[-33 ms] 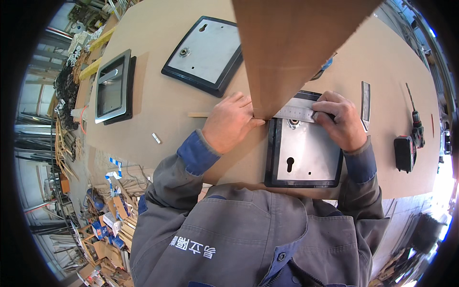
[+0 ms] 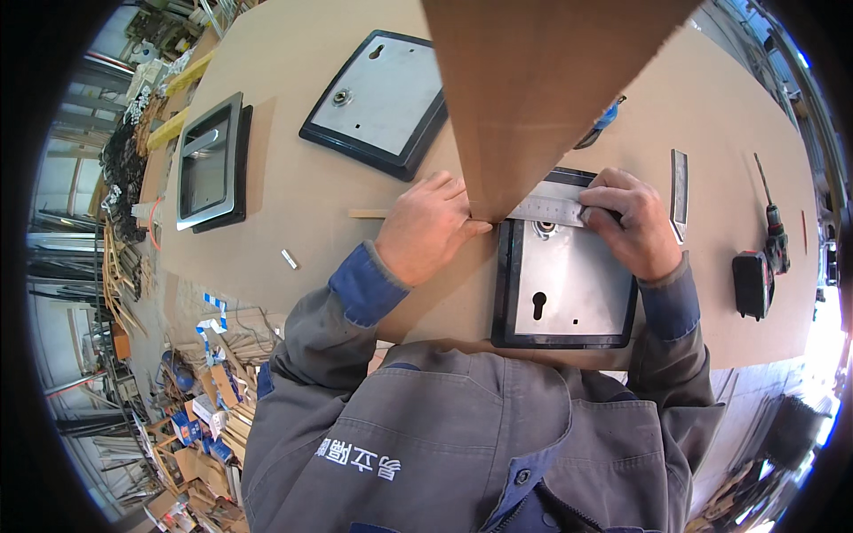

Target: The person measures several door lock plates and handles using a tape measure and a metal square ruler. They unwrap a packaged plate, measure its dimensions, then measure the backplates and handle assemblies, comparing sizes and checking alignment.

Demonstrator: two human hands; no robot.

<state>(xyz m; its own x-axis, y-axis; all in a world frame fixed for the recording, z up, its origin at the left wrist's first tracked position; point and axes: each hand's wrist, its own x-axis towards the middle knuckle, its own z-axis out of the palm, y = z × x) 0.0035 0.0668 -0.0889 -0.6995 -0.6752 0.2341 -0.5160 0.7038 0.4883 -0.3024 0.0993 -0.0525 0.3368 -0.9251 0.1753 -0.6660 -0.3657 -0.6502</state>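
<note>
A steel ruler (image 2: 549, 210) lies across a flat metal plate with a black frame (image 2: 569, 284), which has a keyhole-shaped cutout. Thumb and bent fingers of my right hand (image 2: 633, 222) pinch the ruler's right end. My left hand (image 2: 428, 226) is closed at the other end, its thumb near the frame's upper left corner. A brown tapering board (image 2: 542, 80) fills the top middle, covers part of the ruler and hides my left fingertips. Beside my left hand, a thin wooden strip (image 2: 366, 213) sticks out.
A second framed plate (image 2: 378, 102) lies farther off, left of the board. At far left is a recessed handle unit (image 2: 213, 164). A small white piece (image 2: 290, 258) lies near my left forearm. On the right are a narrow metal frame (image 2: 679, 195) and a cordless drill (image 2: 764, 266).
The brown board has shifted slightly left in the view, showing more of a blue and black object behind it. Both hands and the ruler stay where they were.
</note>
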